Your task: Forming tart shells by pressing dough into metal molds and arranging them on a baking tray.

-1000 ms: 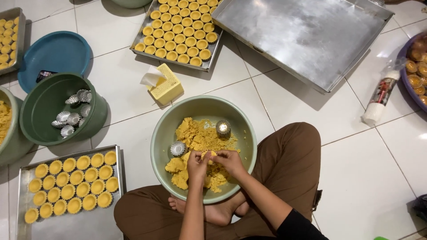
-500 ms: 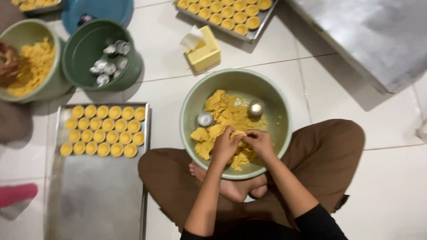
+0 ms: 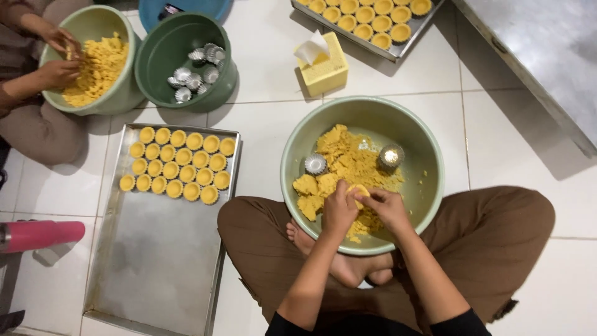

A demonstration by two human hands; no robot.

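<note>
- A small piece of yellow dough [image 3: 359,192] is being pinched between both hands, over the near side of a large pale green bowl [image 3: 429,205] that is being kept on the floor between the person's crossed legs, close enough for easy reach
- The left hand [image 3: 339,210] is being curled around the piece from the left, fingers closed against it
- The right hand [image 3: 387,207] is being pressed on it from the right, fingers closed on it too; whether a tin mould is sitting under the dough cannot be told
- Crumbly yellow dough [image 3: 348,158] is being heaped in the bowl, with two empty fluted tin moulds [image 3: 315,164] lying on it, handy for the next fill
- A long metal tray [image 3: 155,261] is being kept just left of the knee, with rows of filled yellow tart shells [image 3: 177,163] packed at its far end
- A darker green bowl [image 3: 155,62] of spare moulds and a yellow tissue box [image 3: 323,68] are being kept beyond
- At the upper left, another person's hands [image 3: 59,56] are being worked in a second bowl of dough [image 3: 118,99]
- A second filled tray [image 3: 385,53] is lying at the top
</note>
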